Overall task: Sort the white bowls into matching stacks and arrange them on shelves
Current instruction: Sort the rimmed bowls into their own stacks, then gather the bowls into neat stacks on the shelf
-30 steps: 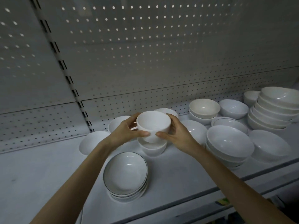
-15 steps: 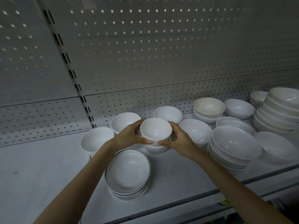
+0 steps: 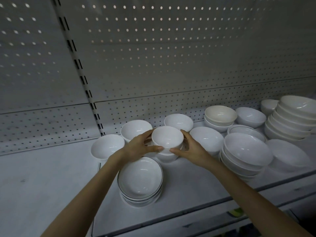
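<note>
A small deep white bowl (image 3: 167, 138) sits nested in a matching bowl (image 3: 166, 156) on the white shelf (image 3: 51, 182). My left hand (image 3: 138, 146) grips its left side, thumb along the front. My right hand (image 3: 191, 147) curls round its right side. In front lies a stack of shallow black-rimmed bowls (image 3: 140, 180). Single white bowls stand behind: one at the left (image 3: 107, 146), one behind my left hand (image 3: 135, 129), one at the back (image 3: 178, 121) and one to the right (image 3: 207, 138).
To the right stand a stack of wide bowls (image 3: 246, 153), a tall stack (image 3: 290, 120), a cream bowl on a white one (image 3: 220, 115), a black-rimmed bowl (image 3: 246, 130) and a shallow bowl (image 3: 289, 154). A perforated back panel (image 3: 171, 57) rises behind.
Both hands have lowered the small bowl from above the shelf down into the matching bowl beneath it.
</note>
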A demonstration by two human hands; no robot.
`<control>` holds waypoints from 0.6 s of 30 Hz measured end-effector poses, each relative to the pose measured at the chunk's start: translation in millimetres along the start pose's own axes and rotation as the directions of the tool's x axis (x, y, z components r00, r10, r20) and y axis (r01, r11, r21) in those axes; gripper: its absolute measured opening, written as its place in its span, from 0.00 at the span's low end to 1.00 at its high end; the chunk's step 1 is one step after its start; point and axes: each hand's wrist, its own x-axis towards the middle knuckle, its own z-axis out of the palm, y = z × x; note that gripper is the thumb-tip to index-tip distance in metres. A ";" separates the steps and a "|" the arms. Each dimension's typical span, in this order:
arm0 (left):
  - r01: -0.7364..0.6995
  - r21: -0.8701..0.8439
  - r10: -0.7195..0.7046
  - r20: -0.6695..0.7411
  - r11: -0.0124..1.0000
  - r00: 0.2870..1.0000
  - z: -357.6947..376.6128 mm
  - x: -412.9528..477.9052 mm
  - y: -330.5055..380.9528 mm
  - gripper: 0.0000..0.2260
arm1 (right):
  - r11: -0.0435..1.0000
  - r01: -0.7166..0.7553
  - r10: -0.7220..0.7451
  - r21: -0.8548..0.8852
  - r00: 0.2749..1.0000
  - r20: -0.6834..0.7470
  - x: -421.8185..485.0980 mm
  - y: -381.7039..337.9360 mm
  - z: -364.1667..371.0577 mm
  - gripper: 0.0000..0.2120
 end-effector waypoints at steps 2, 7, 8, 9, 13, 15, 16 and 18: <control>0.034 0.142 -0.026 -0.053 0.989 0.998 -5.2 -15.5 8.9 0.35 | 0.989 0.010 -0.019 -0.146 0.998 -0.060 -7.5 -9.7 -0.9 0.34; 0.038 0.662 0.111 -0.181 0.748 0.977 -15.8 -58.9 25.2 0.29 | 0.811 0.039 -0.136 -0.584 0.983 -0.123 -42.8 -45.0 0.2 0.32; 0.034 0.726 0.146 -0.184 0.687 0.972 -15.8 -67.8 27.3 0.34 | 0.762 0.055 -0.177 -0.645 0.976 -0.125 -50.2 -50.0 0.8 0.32; 0.030 0.768 0.181 -0.188 0.640 0.965 -15.5 -75.4 27.8 0.41 | 0.716 0.070 -0.220 -0.695 0.967 -0.130 -57.2 -54.0 1.4 0.33; 0.020 0.834 0.243 -0.184 0.551 0.952 -6.4 -100.1 32.0 0.52 | 0.526 0.016 -0.242 -0.850 0.961 -0.132 -84.8 -58.0 1.6 0.47; 0.016 0.852 0.244 -0.168 0.523 0.955 3.7 -107.5 38.5 0.53 | 0.468 -0.042 -0.227 -0.883 0.960 -0.166 -102.2 -54.4 -1.5 0.50; 0.010 0.856 0.254 -0.164 0.517 0.953 10.1 -109.4 42.0 0.52 | 0.447 -0.074 -0.216 -0.891 0.958 -0.188 -112.4 -52.7 -3.8 0.52; -0.009 0.855 0.269 -0.154 0.519 0.951 25.4 -111.4 48.4 0.47 | 0.451 -0.127 -0.188 -0.884 0.954 -0.232 -132.2 -45.7 -11.0 0.51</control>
